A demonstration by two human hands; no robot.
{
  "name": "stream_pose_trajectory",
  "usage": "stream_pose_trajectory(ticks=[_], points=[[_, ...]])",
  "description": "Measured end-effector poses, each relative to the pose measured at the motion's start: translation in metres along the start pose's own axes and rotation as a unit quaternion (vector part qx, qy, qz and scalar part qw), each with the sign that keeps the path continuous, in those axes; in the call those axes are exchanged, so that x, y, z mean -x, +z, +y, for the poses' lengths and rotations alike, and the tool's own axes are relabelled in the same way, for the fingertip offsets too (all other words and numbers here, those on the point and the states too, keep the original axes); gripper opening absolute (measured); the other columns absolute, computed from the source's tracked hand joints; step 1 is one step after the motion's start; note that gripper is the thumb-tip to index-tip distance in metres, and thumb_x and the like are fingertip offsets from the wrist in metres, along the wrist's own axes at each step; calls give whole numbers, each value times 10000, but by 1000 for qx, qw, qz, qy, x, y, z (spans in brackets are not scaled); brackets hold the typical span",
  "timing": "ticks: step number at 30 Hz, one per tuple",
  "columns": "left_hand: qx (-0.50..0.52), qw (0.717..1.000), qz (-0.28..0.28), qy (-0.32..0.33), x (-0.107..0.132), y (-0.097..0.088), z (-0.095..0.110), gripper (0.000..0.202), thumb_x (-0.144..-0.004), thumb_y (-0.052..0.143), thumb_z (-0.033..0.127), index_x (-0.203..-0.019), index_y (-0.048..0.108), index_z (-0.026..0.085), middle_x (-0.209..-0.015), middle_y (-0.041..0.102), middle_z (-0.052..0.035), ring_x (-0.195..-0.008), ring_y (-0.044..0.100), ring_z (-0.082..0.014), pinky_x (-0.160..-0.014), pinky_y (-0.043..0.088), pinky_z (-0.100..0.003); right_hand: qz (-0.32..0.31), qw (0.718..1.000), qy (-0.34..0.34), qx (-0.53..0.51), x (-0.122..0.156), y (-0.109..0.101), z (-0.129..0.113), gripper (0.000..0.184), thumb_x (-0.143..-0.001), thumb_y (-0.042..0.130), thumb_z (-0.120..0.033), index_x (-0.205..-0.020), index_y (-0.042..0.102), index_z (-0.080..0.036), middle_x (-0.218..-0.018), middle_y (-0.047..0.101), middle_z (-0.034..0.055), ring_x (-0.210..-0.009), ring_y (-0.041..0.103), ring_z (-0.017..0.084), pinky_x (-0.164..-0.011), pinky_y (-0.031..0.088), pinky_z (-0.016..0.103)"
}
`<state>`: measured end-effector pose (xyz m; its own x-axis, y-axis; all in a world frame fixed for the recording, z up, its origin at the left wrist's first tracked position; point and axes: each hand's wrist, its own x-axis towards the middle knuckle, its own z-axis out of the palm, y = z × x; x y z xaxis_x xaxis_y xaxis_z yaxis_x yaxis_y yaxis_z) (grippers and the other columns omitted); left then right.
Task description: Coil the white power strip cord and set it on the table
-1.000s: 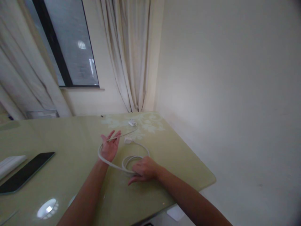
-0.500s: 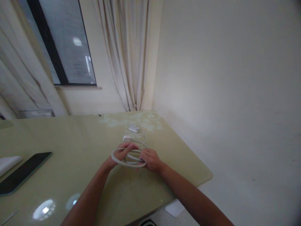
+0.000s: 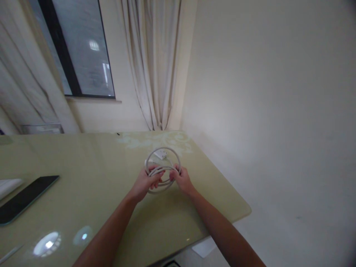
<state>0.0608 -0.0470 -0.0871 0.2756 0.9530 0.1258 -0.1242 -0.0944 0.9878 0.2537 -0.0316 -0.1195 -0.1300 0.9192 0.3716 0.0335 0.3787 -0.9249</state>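
A white cable (image 3: 163, 151) is wound into a round coil and held up on edge above the pale green table (image 3: 83, 193). My left hand (image 3: 146, 181) grips the coil's left side with its fingers curled round the loops. My right hand (image 3: 181, 179) is closed on the coil's right side. A white plug block (image 3: 161, 153) at the cable's end shows through the coil's upper part, near the table's far corner.
A dark tablet (image 3: 25, 198) lies flat at the table's left, with a white object (image 3: 8, 185) beside it. Curtains (image 3: 155, 63) and a window (image 3: 80, 48) stand behind the table. The wall runs along the right.
The cable lay loose on the table with my left hand open under a loop. Both hands have gathered it into a coil and lifted it upright.
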Motion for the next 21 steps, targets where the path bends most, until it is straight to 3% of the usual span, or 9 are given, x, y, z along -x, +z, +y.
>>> stream_pose_trajectory(ticks=[2, 4, 6, 9, 13, 17, 21], points=[[76, 997, 27, 6, 3, -8, 7, 315, -746, 845, 443, -873, 744, 174, -442, 403, 102, -406, 334, -75, -562, 474, -271, -28, 1000, 3, 8, -2, 1, -2, 590, -726, 819, -726, -711, 549, -201, -595, 508, -56, -557, 455, 109, -554, 384, 250], [148, 989, 11, 7, 5, -17, 15, 341, -764, 818, 475, -895, 757, 166, -426, 298, 114, -433, 329, -88, -622, 508, -287, -38, 999, 0, 5, -2, 2, -3, 553, -754, 821, -687, -775, 561, -199, -642, 531, -53, -592, 488, 115, -578, 407, 252], [183, 983, -26, -2, 5, -26, 23, 439, -816, 756, 581, -912, 763, 153, -446, 333, 88, -486, 406, -116, -680, 531, -310, -31, 999, -9, -10, -2, 3, -2, 530, -813, 769, -689, -836, 546, -209, -677, 564, -41, -624, 546, 132, -607, 448, 265], [153, 987, -51, -27, -1, -35, 36, 598, -906, 601, 721, -938, 759, 145, -454, 405, 58, -507, 474, -142, -694, 533, -328, -21, 999, -14, -24, -5, 6, -4, 525, -842, 739, -692, -924, 522, -222, -685, 587, -43, -599, 566, 135, -585, 458, 262], [74, 997, 6, -34, -15, -46, 66, 449, -900, 692, 590, -903, 749, 145, -423, 391, 70, -441, 461, -136, -600, 504, -300, 9, 999, -22, -41, -32, 19, -25, 499, -930, 615, -705, -1002, 515, -222, -597, 549, -74, -491, 472, 112, -485, 362, 231], [109, 994, 16, 25, -24, -65, 105, 357, -908, 700, 497, -933, 743, 143, -491, 466, 45, -503, 554, -153, -618, 556, -304, 71, 994, -70, -44, -83, 40, -67, 425, -955, 616, -629, -1012, 569, -210, -621, 501, -81, -522, 461, 110, -503, 376, 231], [55, 992, 85, 74, -29, -85, 124, 359, -948, 670, 503, -998, 736, 154, -648, 635, -21, -603, 649, -187, -564, 567, -290, 170, 974, -151, -1, -121, 53, -99, 409, -907, 714, -522, -1160, 656, -205, -958, 653, 13, -774, 584, 134, -684, 476, 248]])
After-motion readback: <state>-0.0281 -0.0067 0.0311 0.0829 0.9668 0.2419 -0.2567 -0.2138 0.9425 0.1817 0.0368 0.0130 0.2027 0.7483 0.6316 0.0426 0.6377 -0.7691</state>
